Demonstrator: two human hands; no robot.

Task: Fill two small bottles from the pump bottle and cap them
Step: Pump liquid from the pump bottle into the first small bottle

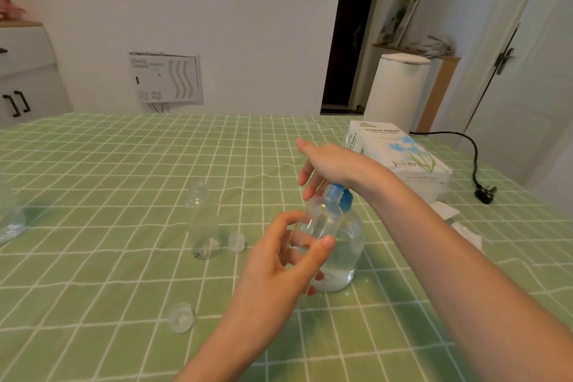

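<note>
Bottle (pixel 321 220), small: your left hand (pixel 276 263) grips it at the spout to catch liquid; right hand (pixel 328 164), fingers straight, seemingly presses pump bottle (pixel 345 257).

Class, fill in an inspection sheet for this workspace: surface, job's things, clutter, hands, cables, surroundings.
Surface: green checked cloth, slightly wrinkled.
Job's things: pump bottle upright, part full; held small bottle tilted at the blue pump head; second small bottle upright, uncapped; far cap beside it, near cap nearer the person, both loose.
Clutter: tissue pack; crumpled tissues beside it; clear plastic item at left edge.
Hands: left hand pinches the held small bottle; right hand rests on the pump head, fingers straight.
Cables: black cord and plug lying loose on the cloth.
Surroundings: white bin, door, wall box.
</note>
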